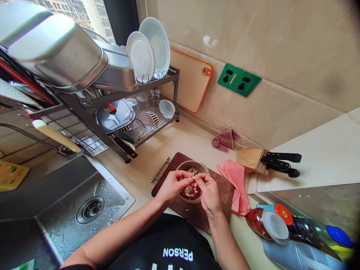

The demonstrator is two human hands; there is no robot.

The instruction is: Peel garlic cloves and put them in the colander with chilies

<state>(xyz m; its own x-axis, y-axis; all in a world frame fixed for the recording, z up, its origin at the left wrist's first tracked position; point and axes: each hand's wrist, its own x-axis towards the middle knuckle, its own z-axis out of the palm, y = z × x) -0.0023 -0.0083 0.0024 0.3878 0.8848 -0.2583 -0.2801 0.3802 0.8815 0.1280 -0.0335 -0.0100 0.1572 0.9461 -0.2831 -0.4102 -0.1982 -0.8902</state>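
My left hand (176, 185) and my right hand (208, 190) meet over a small beige basket (203, 168), fingertips pinched together. Between them is a small pale yellowish piece (193, 175) that looks like a garlic clove; the fingers cover most of it. Inside the basket lie red chili peppers (191, 195) and some brownish-pale bits, partly hidden by my hands. The basket stands on a dark reddish-brown cutting board (222, 187) with a metal handle at its left end.
A wet steel sink (112, 191) lies to the left, below a dish rack (177, 86) with plates and pans. To the right are a pink glove (234, 183), a knife block (250, 159) and several jars and bottles (275, 227). A purple cloth (225, 140) lies by the wall.
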